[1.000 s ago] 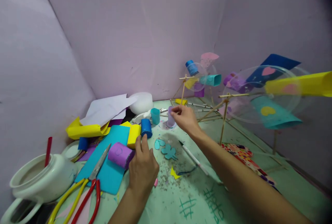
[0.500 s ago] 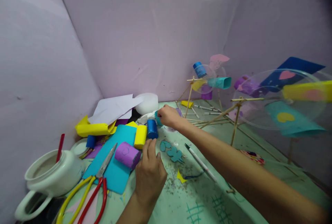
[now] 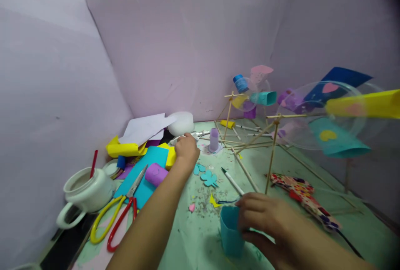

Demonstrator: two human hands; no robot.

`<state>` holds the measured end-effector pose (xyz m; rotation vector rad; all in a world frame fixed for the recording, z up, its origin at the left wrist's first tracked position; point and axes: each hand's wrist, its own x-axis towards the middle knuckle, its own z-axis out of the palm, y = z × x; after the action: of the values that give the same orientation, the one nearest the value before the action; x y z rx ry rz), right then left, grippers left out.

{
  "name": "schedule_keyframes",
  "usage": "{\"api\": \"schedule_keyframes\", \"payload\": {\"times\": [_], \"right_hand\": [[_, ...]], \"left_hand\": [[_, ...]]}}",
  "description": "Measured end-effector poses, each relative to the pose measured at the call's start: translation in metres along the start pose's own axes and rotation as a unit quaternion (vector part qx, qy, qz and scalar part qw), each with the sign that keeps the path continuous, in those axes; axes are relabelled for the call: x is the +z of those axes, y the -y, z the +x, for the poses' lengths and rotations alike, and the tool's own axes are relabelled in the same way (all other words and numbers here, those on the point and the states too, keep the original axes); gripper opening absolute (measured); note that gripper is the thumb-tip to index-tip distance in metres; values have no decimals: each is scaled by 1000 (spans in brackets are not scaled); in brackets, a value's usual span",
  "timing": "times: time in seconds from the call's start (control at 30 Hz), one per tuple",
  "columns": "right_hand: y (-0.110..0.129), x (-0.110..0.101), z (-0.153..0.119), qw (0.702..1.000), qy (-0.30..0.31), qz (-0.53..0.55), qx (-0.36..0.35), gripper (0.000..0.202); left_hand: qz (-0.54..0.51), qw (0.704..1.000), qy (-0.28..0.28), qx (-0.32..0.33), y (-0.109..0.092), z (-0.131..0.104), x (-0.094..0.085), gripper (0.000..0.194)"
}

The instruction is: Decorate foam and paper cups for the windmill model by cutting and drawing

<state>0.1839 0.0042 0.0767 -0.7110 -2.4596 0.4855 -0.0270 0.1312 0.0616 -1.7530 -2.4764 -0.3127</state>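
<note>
My right hand (image 3: 265, 222) is at the front of the table, its fingers and thumb closed on the right side of a teal paper tube (image 3: 229, 236) that stands upright. Farther back, my left hand (image 3: 186, 151) is curled beside a yellow paper tube (image 3: 171, 158); whatever its fingers hold is hidden behind the hand. A purple paper tube (image 3: 155, 174) lies near my left forearm. Teal flower-shaped cutouts (image 3: 209, 178) and a capped marker (image 3: 233, 181) lie between the hands.
Scissors (image 3: 133, 191) lie on teal sheets at left, near a white pot (image 3: 89, 191). Stick frames with a small plastic wheel (image 3: 250, 94) and a larger wheel (image 3: 325, 116) stand at right. A lilac tube (image 3: 214, 138) stands at the back. Purple walls (image 3: 187, 53) enclose the table.
My right hand has brought the teal tube from the back to the front. My left hand has moved forward to where the blue tube was, and that tube is now out of sight.
</note>
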Motion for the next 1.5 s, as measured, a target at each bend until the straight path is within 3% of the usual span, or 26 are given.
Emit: {"api": "schedule_keyframes", "payload": {"times": [0.07,0.13,0.27,0.4,0.57,0.7,0.8,0.9,0.97,1.03,1.17,1.27,1.5], "right_hand": [[-2,11,-11,1000,28,3,6,20],[-8,22,-17,1000,12,19,15,24],[-20,41,-25,998,-29,62,1,59],[-29,54,-27,985,13,166,33,82],[-31,56,-23,957,118,234,120,87],[-31,60,-21,956,105,240,135,77],[-30,62,-21,953,65,257,148,77],[-29,60,-22,942,-12,271,196,80],[-29,60,-24,935,-73,257,234,80],[-29,62,-28,935,-107,232,247,73],[-29,73,-33,951,-96,201,215,65],[-30,81,-35,959,-80,192,192,65],[-33,80,-33,967,-63,153,195,39]], "left_hand": [[15,1000,12,-16,-3,4,8,35],[19,999,19,-29,-4,4,14,36],[6,999,27,-40,-4,1,17,36],[-35,999,34,-25,-3,-7,14,35],[-143,990,-5,6,1,-18,13,41],[-271,961,-57,2,13,-30,8,52],[-371,927,-54,11,28,-56,-1,56],[-446,894,-25,11,47,-102,-5,61],[-556,831,13,-9,58,-136,0,68],[-579,813,57,-25,66,-164,8,66],[-481,862,147,53,70,-190,24,50],[-413,893,144,106,67,-188,27,43],[-394,906,133,81,61,-184,24,39]]}}
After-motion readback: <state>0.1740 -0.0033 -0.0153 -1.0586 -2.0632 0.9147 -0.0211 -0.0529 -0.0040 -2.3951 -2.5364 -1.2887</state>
